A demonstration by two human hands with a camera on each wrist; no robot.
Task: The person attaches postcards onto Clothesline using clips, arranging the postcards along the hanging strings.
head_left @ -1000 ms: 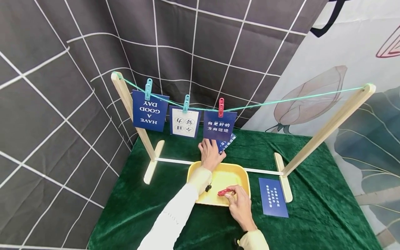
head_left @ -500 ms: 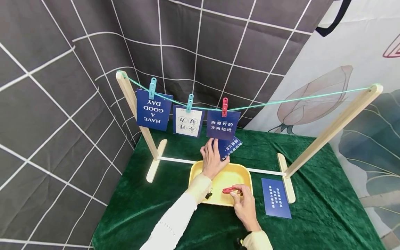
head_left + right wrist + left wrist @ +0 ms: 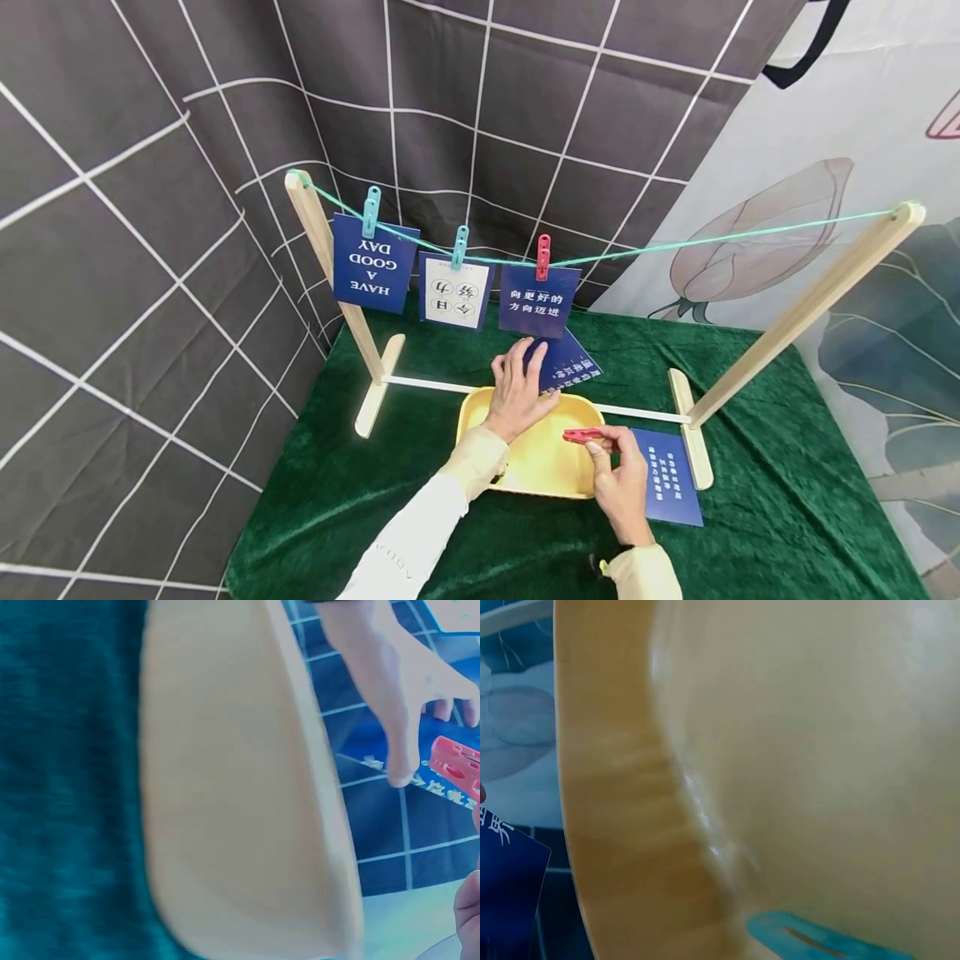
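Observation:
My left hand (image 3: 517,398) holds a dark blue card (image 3: 576,365) with white writing, just behind the yellow tray (image 3: 547,467). In the right wrist view my thumb lies across the face of this card (image 3: 435,776), while part of it is hidden by the hand. My right hand (image 3: 624,483) pinches a red clothespin (image 3: 581,435) between thumb and fingers, over the tray's right side. That clothespin (image 3: 451,761) also shows large at the right edge of the right wrist view. A teal clothespin (image 3: 817,939) lies inside the tray in the left wrist view.
A green string (image 3: 675,246) spans two wooden posts (image 3: 810,312). From it hang a blue card (image 3: 371,279), a white card (image 3: 452,292) and another blue card (image 3: 536,304), each clipped. One more blue card (image 3: 675,492) lies on the green cloth (image 3: 315,500), right of the tray.
The held card has turned and come toward the tray with my left hand. My right hand has shifted right with the red clothespin, partly covering the card on the cloth.

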